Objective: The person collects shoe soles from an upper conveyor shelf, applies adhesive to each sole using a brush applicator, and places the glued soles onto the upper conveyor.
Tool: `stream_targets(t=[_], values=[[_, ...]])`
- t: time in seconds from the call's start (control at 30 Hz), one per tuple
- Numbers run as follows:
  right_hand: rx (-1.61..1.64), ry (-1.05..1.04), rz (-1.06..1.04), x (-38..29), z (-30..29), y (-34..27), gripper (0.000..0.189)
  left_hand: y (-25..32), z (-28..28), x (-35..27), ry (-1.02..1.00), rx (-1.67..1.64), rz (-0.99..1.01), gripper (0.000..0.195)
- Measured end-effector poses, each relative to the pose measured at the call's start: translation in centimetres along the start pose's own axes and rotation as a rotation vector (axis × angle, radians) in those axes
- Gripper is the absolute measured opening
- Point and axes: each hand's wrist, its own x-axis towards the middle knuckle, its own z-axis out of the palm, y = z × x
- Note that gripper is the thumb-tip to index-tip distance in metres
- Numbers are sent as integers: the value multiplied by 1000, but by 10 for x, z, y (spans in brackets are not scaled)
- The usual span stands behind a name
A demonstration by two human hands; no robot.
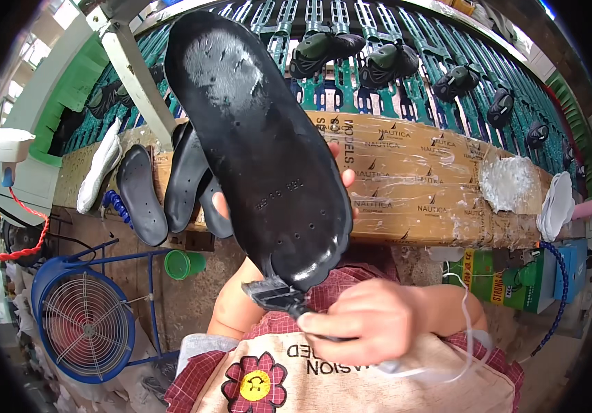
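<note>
A large black insole [270, 155] is held up close to the camera, its surface dotted with small holes and glossy with a wet-looking coating at both ends. Behind it is my left hand [348, 178], gripping it from underneath; its fingertips show at the insole's two edges and its palm is hidden. My right hand [360, 322] grips the dark handle of a flat brush [275, 293]. The brush's pale, coated bristles touch or nearly touch the insole's lower end. More dark insoles [142, 193] lie on the cardboard to the left.
A cardboard-covered bench [399, 175] bears a whitish dried patch [510, 183] and white insoles [556, 206] at right. Beyond it, dark shoes [388, 64] stand on a green slatted rack [306, 95]. Below left are a blue fan [87, 328] and a green cup [185, 264]. A white cable [465, 310] hangs at right.
</note>
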Motion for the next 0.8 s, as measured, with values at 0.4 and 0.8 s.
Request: stream_targets(t=[0.4, 0.8], values=[[434, 163, 302, 13, -32, 21, 12, 28, 20, -1, 73, 37, -65, 115], [791, 178, 518, 45, -42, 40, 15, 57, 16, -1, -171, 352, -98, 111]])
